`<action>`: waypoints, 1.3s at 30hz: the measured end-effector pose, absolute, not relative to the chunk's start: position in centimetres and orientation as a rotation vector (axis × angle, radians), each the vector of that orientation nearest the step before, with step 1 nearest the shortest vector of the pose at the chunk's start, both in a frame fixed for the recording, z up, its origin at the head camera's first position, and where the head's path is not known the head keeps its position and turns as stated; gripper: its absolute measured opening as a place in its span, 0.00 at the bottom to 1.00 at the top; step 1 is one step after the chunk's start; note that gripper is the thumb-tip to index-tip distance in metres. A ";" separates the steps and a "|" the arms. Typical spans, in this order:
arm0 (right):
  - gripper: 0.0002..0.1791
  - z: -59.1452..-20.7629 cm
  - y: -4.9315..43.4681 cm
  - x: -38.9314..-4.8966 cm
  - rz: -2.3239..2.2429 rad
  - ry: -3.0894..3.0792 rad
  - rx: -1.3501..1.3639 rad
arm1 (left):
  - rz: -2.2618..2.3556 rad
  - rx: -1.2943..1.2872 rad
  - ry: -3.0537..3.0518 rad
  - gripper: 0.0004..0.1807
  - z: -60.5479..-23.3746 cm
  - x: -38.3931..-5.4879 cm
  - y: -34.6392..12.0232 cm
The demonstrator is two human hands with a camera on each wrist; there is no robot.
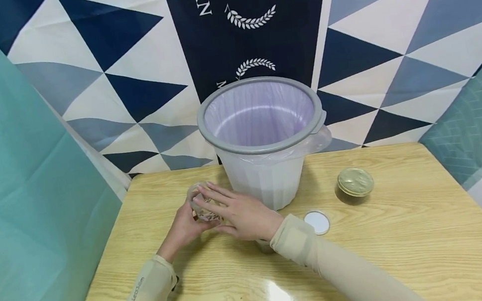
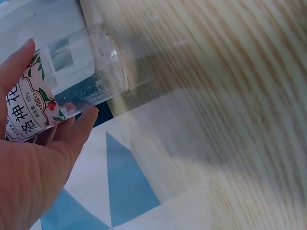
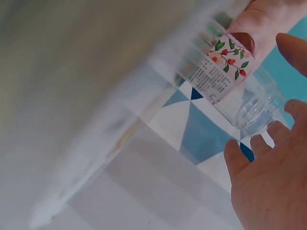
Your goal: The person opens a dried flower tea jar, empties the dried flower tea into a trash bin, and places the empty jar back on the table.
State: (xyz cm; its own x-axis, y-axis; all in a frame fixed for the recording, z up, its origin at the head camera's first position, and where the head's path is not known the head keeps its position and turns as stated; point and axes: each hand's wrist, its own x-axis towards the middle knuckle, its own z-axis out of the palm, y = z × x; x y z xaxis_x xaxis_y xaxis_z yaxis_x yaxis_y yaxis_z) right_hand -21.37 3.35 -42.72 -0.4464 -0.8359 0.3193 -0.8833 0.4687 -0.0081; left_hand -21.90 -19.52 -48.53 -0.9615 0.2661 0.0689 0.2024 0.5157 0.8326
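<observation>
My left hand (image 1: 188, 223) grips a clear plastic jar (image 2: 79, 67) around its label, which shows red flowers, green leaves and Chinese print. The jar is see-through, with nothing visible inside its clear part in the left wrist view. My right hand (image 1: 244, 214) reaches across with fingers spread, its fingertips over the jar's top in the head view. In the right wrist view, those fingers (image 3: 236, 155) are extended right beside the threaded mouth of the jar. A round white lid (image 1: 317, 222) lies on the table, near the right cuff.
A white bin (image 1: 266, 175) with a grey rim and a purple liner stands at the table's back. Right of it sits a round gold-lidded container (image 1: 355, 181). Another small container (image 1: 265, 246) is mostly hidden beneath my right wrist. Patterned cloth hangs behind the wooden table (image 1: 397, 246).
</observation>
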 end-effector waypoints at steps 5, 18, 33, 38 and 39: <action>0.44 -42.3 4.0 -21.2 0.293 -2.476 1.489 | 1.487 0.426 2.646 0.52 -48.6 -22.0 -19.7; 0.41 -41.7 7.3 -20.7 0.392 -2.533 1.438 | 1.589 0.376 2.774 0.73 -47.7 -20.2 -19.7; 0.39 -41.6 11.8 -19.5 0.562 -2.549 1.322 | 1.310 1.103 3.415 0.62 -45.6 -17.8 -17.4; 0.39 -42.0 12.8 -19.2 0.601 -2.584 1.287 | 1.299 1.236 3.335 0.53 -45.6 -17.3 -16.0; 0.39 -42.1 13.0 -19.1 0.616 -2.591 1.280 | 1.307 1.233 3.309 0.54 -45.6 -17.2 -15.7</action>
